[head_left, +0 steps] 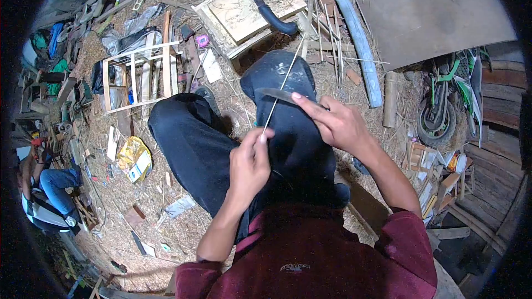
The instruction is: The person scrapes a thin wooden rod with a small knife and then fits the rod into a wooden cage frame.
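Note:
My left hand (249, 165) pinches the lower end of a thin wooden stick (270, 115), which slants up across my thigh and knee toward the wooden block. In my right hand (342, 126) is a knife, its blade (275, 94) pointing left and lying across the stick above my left hand. The index finger of my right hand stretches along the back of the blade. The knife's handle is hidden inside my fist. Beyond my knee a machete (260, 3) with a dark curved handle rests on a pale board (233, 17).
A small slatted wooden frame (134, 72) stands left on straw and shavings. A grey-blue plank (359, 44) and a large flat sheet (443, 14) lie right, near a green motorbike (451, 94). Another person (55, 185) sits far left. A yellow bag (134, 158) lies beside my leg.

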### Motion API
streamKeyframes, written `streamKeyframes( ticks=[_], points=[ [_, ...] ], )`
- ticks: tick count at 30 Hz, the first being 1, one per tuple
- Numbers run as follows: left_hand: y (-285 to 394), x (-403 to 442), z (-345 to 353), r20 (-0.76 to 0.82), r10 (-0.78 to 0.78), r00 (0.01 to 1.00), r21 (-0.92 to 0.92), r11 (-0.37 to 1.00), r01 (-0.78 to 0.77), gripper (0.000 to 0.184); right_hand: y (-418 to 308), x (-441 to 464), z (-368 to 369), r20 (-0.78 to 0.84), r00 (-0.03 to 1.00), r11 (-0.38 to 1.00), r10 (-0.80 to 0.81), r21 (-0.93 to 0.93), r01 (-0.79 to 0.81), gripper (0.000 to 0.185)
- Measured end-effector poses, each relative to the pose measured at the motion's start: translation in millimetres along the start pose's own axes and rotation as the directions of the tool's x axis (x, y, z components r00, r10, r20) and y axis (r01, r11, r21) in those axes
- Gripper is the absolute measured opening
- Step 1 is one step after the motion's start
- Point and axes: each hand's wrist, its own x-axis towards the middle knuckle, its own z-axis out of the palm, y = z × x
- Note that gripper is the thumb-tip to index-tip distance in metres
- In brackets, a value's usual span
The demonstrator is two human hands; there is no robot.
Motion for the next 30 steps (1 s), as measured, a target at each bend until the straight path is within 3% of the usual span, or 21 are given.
streamKeyframes(
  ticks=[5,8,11,14,18,22,27,30],
  points=[
    [14,29,17,-0.002,0.015,1.000,0.076,0.997,-0.015,0.015,10,4,7,0.044,0.997,0.996,0.069,-0.060,-0.066,0.067],
    [2,20,15,-0.022,0.121,0.992,0.058,0.991,-0.120,0.014,12,2,15,0.000,0.997,0.995,0.072,-0.063,-0.072,0.069],
    [2,-1,8,0.020,0.053,0.998,0.053,0.997,-0.054,0.010,16,2,15,-0.046,0.994,0.994,0.104,-0.038,-0.106,0.069],
    [-10,-29,-4,0.076,-0.118,0.990,0.095,0.989,0.110,0.010,19,3,11,-0.058,0.990,0.992,0.129,0.006,-0.129,0.066],
    [-11,-45,-22,0.124,-0.183,0.975,0.098,0.980,0.171,0.012,19,0,12,-0.050,0.990,0.991,0.135,0.020,-0.134,0.062],
    [-15,-59,-29,0.081,-0.128,0.988,0.012,0.992,0.127,0.017,18,-1,17,-0.095,0.982,0.987,0.163,0.029,-0.161,0.061],
    [-29,-81,-51,0.120,-0.312,0.943,0.019,0.950,0.312,0.017,25,-2,24,-0.166,0.972,0.979,0.165,0.151,-0.141,0.062],
    [-23,-52,-27,0.091,-0.138,0.986,-0.167,0.974,0.152,0.018,15,-3,21,-0.158,0.982,0.985,0.100,0.159,-0.074,0.060]
  ],
)
